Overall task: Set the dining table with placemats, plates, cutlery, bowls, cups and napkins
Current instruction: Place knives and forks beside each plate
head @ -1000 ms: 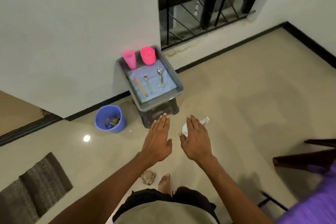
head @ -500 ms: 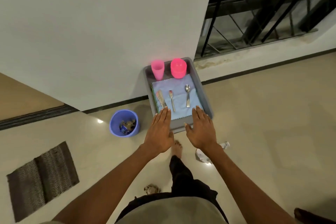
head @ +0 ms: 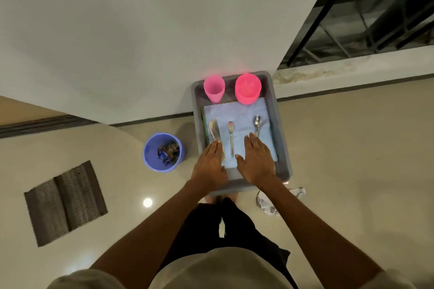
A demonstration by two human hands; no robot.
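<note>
A grey tray [head: 280, 138] sits by the white wall [head: 141, 30], up off the floor [head: 352, 171]. In the tray lies a light blue cloth [head: 244, 115]. At the far end stand a pink cup [head: 214, 88] and a stack of pink bowls [head: 248, 88], side by side. On the cloth lie a bunch of knives [head: 214, 129] on the left, a fork [head: 231, 135] in the middle and a spoon [head: 257, 122] on the right.

Both hands reach over the near end of the tray, palms down. The left hand [head: 210, 165] has straight fingers, and its fingertips are over the handles of the knives. Its grip is released and holds nothing. The right hand [head: 256, 162] is flat too, with fingers straight, and it covers the handle of the spoon. Its grip is released as well. The fork lies between the two hands.

On the floor left of the tray stands a blue bucket [head: 150, 155] with some scraps inside. A grey mat [head: 65, 202] lies further left. A crumpled paper [head: 267, 204] lies on the floor near the right arm.
</note>
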